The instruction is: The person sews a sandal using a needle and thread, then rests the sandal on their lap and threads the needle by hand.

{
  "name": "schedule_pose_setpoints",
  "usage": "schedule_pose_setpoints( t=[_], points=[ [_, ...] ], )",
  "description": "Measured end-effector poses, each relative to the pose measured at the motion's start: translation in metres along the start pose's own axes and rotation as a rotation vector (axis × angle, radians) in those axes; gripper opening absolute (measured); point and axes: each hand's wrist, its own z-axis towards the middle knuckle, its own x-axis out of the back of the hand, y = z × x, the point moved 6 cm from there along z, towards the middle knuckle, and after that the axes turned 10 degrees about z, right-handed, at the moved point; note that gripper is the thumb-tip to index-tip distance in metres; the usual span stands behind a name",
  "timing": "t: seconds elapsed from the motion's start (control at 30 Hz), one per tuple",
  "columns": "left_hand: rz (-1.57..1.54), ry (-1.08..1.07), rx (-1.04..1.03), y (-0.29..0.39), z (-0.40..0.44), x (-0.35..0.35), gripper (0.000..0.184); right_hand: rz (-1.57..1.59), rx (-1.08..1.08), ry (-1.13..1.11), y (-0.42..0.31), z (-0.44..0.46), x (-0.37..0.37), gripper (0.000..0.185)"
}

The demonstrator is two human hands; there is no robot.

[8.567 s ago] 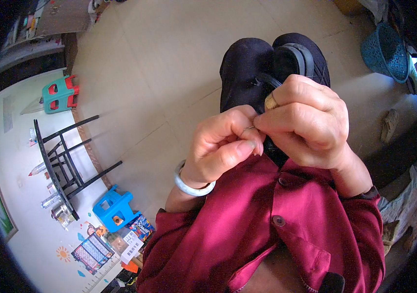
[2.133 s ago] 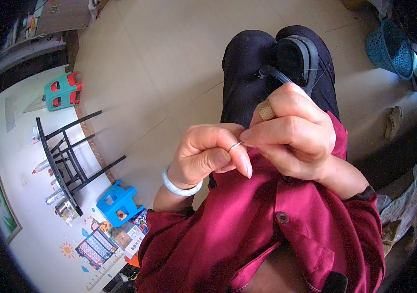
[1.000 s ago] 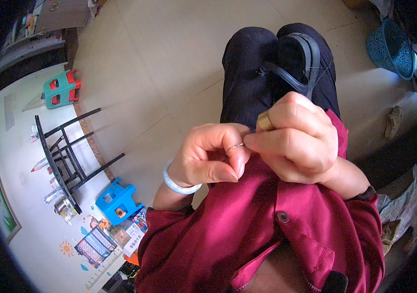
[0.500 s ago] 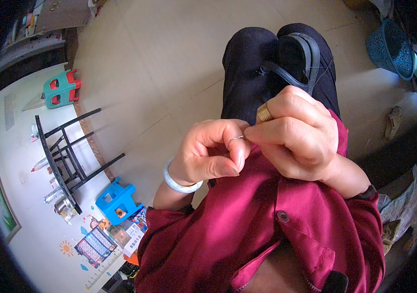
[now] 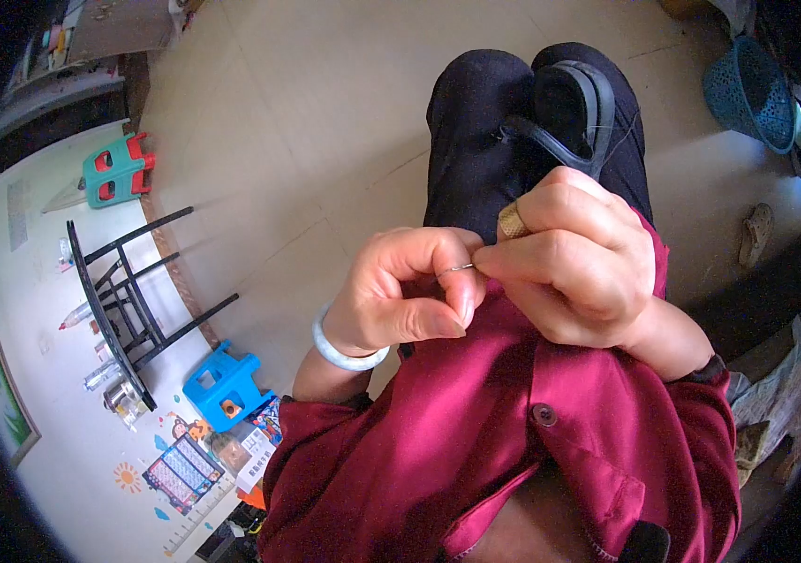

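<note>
A thin, shiny strand or needle (image 5: 458, 268) lies across the index finger of my left hand (image 5: 410, 291). That hand is curled closed, a pale bangle on its wrist, and what its fingers may grip is hidden. From the right, my right hand (image 5: 574, 258) pinches the end of the thin piece, its fingertips touching the left index finger. It wears a gold, dimpled ring (image 5: 512, 221). Beyond the hands, a black shoe (image 5: 597, 117) with a loose strap (image 5: 541, 141) rests on the dark-trousered knees. Fine threads stick out near the shoe.
On the left stand a black-legged table (image 5: 133, 305) with bottles, a blue stool (image 5: 225, 387) and a green-and-red stool (image 5: 117, 171). A blue basket (image 5: 748, 98) and a lone shoe (image 5: 755, 236) are on the floor at right.
Compared with the earliest frame, both hands sit slightly lower and more of the shoe and strap shows. Over the last second the hands have barely shifted, still meeting at the thin piece.
</note>
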Motion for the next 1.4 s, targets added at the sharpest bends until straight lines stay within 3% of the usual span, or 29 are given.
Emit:
schedule_pose_setpoints(
  t=[1.0,1.4],
  points=[
    [-0.061,0.019,-0.018,-0.0035,-0.0013,0.0014,0.028,-0.014,0.031,-0.017,0.0011,-0.0017,0.0006,0.022],
    [0.056,0.045,-0.056,0.0,0.0006,0.0026,0.023,-0.041,0.011,-0.002,0.0037,-0.0007,-0.0018,0.023]
  ],
)
